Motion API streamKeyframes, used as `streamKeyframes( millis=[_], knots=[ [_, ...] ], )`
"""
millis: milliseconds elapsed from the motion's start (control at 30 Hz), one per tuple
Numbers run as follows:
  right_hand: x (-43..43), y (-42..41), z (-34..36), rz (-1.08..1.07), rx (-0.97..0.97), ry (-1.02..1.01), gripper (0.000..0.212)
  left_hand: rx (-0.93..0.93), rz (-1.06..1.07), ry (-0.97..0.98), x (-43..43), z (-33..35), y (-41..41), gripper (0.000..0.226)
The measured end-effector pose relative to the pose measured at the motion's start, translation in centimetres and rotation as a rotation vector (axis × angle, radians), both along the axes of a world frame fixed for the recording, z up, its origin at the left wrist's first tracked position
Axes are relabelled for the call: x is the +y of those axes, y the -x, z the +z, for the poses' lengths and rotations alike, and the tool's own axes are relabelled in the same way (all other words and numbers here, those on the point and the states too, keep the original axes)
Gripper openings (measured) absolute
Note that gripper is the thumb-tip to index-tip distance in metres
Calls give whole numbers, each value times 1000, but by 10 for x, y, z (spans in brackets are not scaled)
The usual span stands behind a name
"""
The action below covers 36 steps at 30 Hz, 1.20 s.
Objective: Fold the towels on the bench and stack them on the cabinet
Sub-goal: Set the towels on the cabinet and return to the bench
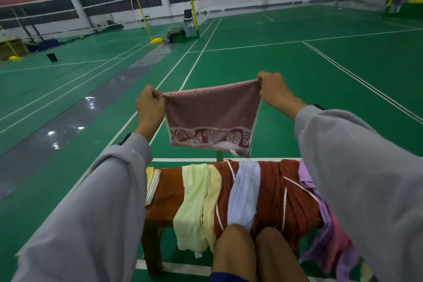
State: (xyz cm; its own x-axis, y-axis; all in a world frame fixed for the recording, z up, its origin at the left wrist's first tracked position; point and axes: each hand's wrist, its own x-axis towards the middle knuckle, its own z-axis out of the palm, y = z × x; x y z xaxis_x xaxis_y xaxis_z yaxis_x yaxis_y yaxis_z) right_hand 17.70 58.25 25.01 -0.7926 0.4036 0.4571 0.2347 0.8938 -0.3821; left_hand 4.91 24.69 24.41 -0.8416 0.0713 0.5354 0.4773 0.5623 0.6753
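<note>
Indoors, green court floor (286, 68), towel-strewn wooden bench (169, 190), pink towel (210, 112) aloft

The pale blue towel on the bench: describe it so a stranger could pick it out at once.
Find the brown wooden bench on the green court floor. Among the towels draped over it, the pale blue towel lies in the middle, on top of a rust-red towel. It is the only blue one; a yellow towel and a green towel hang to its left.
</note>
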Motion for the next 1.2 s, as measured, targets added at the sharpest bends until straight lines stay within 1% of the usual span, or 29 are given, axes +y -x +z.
streamKeyframes(
  millis=[67,100,167,200,233,300,333,367,433,467,533,600,633,700,767,833,933,1033,1133,1200],
  knots=[
    [-8,-13,-7,9,-38,-23,22,-35,-36,92,-16,-8,-7,13],
    [-12,-22,-13,11,-71,-20,22,-104,-89,169,-25,-14,-10,14],
    [-19,-42,-29,57,-153,21,21,-355,-276,357,-46,-29,-17,14],
    [-23,-52,-39,94,-201,84,21,-495,-372,467,-57,-36,-22,13],
    [-26,-64,-51,128,-261,189,21,-609,-432,577,-66,-45,-27,11],
    [-35,-90,-75,155,-411,478,20,-744,-470,729,-76,-62,-41,13],
    [-40,-103,-87,161,-510,575,16,-785,-474,781,-79,-72,-49,14],
    [-42,-114,-99,172,-617,580,18,-822,-477,837,-80,-83,-56,15],
    [-51,-134,-119,215,-886,491,27,-931,-487,959,-80,-103,-71,16],
    [-57,-141,-124,244,-998,442,28,-991,-500,1018,-79,-113,-76,15],
    [-63,-147,-135,266,-1103,373,31,-1053,-524,1113,-77,-126,-82,13],
    [-65,-146,-144,261,-1132,348,29,-1042,-509,1133,-73,-133,-83,12],
    [-64,-144,-147,247,-1112,345,27,-1000,-492,1117,-71,-132,-83,10],
    [-61,-135,-151,215,-1015,311,26,-826,-428,1042,-65,-130,-79,6],
    [-53,-118,-157,176,-874,228,27,-641,-355,946,-59,-128,-68,4],
    [-39,-98,-163,133,-757,182,22,-522,-303,888,-55,-129,-50,5],
    [-20,-66,-169,58,-659,140,18,-436,-237,848,-47,-134,-23,9],
    [-16,-42,-163,1,-617,38,18,-372,-172,802,-35,-144,-3,9],
    [-8,-12,-172,-44,-643,-68,20,-355,-130,761,-23,-164,18,10],
    [-2,6,-185,-55,-670,-104,21,-368,-102,751,-16,-181,30,12]
  ],
)
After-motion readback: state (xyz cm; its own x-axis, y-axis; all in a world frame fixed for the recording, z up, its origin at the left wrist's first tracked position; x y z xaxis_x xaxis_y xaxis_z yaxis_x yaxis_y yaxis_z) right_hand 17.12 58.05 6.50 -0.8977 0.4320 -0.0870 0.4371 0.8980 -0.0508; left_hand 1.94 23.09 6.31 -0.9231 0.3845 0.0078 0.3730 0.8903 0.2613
